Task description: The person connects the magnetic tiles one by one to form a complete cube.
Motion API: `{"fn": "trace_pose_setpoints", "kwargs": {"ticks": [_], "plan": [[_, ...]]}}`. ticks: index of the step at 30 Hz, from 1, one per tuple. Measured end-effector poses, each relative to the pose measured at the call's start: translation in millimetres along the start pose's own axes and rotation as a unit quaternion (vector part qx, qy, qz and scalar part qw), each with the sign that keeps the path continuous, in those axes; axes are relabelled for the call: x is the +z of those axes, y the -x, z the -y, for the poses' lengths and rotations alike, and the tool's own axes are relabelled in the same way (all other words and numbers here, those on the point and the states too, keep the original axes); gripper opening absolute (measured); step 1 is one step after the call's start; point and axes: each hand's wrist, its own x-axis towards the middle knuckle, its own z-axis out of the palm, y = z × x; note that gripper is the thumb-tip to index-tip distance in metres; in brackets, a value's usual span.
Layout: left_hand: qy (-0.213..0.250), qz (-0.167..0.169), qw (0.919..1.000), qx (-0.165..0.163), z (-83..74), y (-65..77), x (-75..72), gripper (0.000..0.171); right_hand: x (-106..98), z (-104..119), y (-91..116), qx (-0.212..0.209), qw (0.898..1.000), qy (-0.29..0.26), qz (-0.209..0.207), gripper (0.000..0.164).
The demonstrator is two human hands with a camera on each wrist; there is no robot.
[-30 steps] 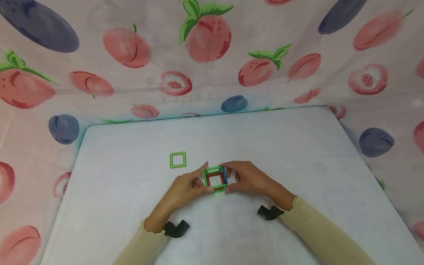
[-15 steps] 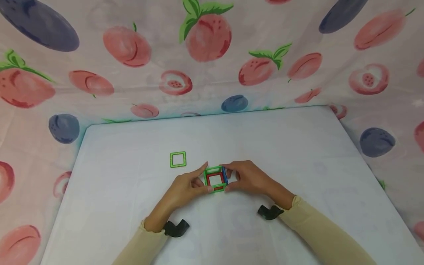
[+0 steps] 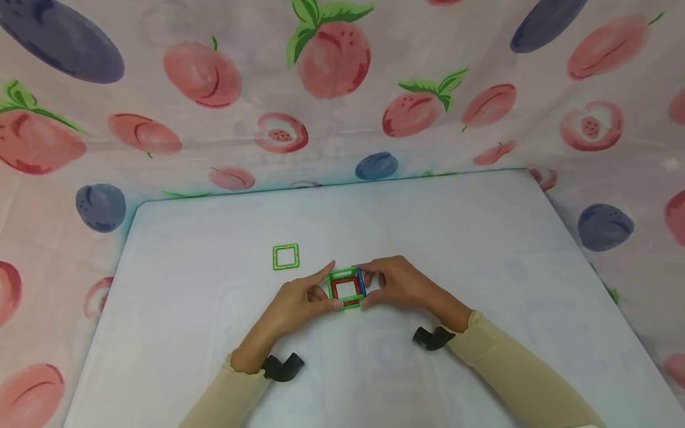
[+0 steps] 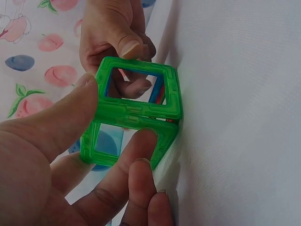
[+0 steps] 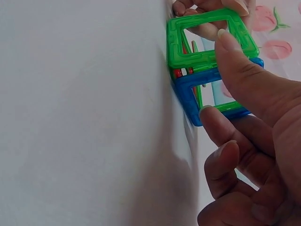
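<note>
Both hands hold an open-topped box of magnetic frame tiles (image 3: pixel 352 298) on the white table. In the head view it shows green sides, a blue right side and a red square at the bottom. My left hand (image 3: pixel 297 306) grips the left part, thumb on the near corner. In the left wrist view, its fingers touch a green tile (image 4: pixel 134 111). My right hand (image 3: pixel 404 285) pinches the right part. The right wrist view shows its thumb over a green tile (image 5: pixel 190 60) and a fingertip at the blue tile (image 5: pixel 188 94).
A loose green square tile (image 3: pixel 275 257) lies flat on the table (image 3: pixel 428 226), beyond the left hand. Fruit-patterned cloth (image 3: pixel 257 71) rises behind the table and at both sides. A black curved piece (image 3: pixel 283 367) sits at the left wrist, and a similar black piece (image 3: pixel 433 338) at the right.
</note>
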Motion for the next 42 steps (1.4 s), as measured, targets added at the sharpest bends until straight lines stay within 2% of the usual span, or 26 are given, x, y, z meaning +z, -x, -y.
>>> {"fn": "trace_pose_setpoints", "kwargs": {"ticks": [18, 21, 25, 29, 33, 38, 42], "plan": [[0.001, -0.003, 0.9999, -0.012, -1.0, 1.7, -3.0, 0.08, 0.6, 2.8, -2.0, 0.012, 1.0, -0.016, 0.01, 0.073], [0.001, -0.007, 0.9999, -0.014, -0.8, 1.6, -2.9, 0.079, -4.9, 2.8, -4.3, 0.014, 0.999, -0.013, 0.033, 0.074], [0.005, -0.008, 0.9999, -0.013, -1.2, 0.6, -1.0, 0.079, -28.2, 3.3, -13.3, 0.019, 0.995, 0.0, 0.102, 0.074], [0.008, -0.007, 0.9998, -0.014, -1.3, 0.2, 1.4, 0.079, -56.2, 1.5, -36.4, 0.023, 0.986, 0.013, 0.165, 0.061], [0.007, -0.008, 0.9999, -0.011, -0.7, 0.4, 2.8, 0.079, -66.8, -3.6, -71.3, 0.025, 0.984, -0.011, 0.176, 0.038], [0.002, -0.01, 0.9999, -0.011, -0.7, 1.5, 0.7, 0.078, -54.5, -1.1, -121.8, 0.035, 0.988, -0.053, 0.144, 0.026], [0.0, -0.008, 0.9999, -0.007, -1.2, 1.8, -1.8, 0.078, -34.1, 3.9, -157.0, 0.033, 0.988, -0.055, 0.14, 0.024]]}}
